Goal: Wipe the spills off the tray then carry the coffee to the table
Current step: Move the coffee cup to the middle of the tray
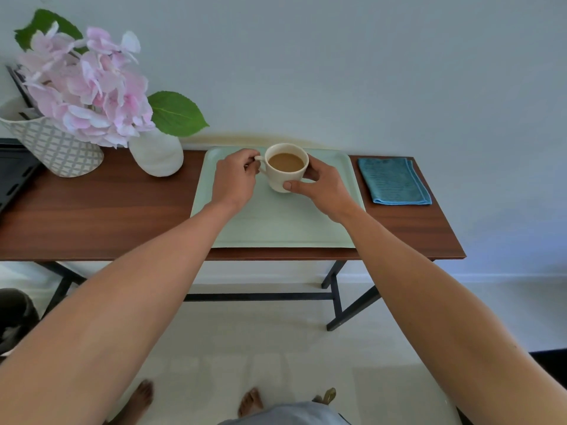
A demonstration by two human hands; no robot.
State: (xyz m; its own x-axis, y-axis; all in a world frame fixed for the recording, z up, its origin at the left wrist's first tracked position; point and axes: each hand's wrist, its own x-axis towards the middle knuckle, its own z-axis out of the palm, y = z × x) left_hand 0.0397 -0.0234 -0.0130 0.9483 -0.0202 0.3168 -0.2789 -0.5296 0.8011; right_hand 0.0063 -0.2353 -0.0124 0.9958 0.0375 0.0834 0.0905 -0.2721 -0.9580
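Note:
A cream cup of milky coffee (285,176) stands at the back middle of a pale green tray (276,225) on a wooden side table. My left hand (234,179) pinches the cup's handle on its left side. My right hand (319,184) wraps the cup's right side, with the thumb across its front. The tray's bare surface shows no visible spill. A folded blue cloth (394,182) lies on the table to the right of the tray, apart from both hands.
The brown table (101,219) carries a white vase (156,154) of pink flowers and a patterned pot (58,148) at the left. A dark object sits at the far left edge. A wall runs right behind the table. My bare feet stand on a pale floor below.

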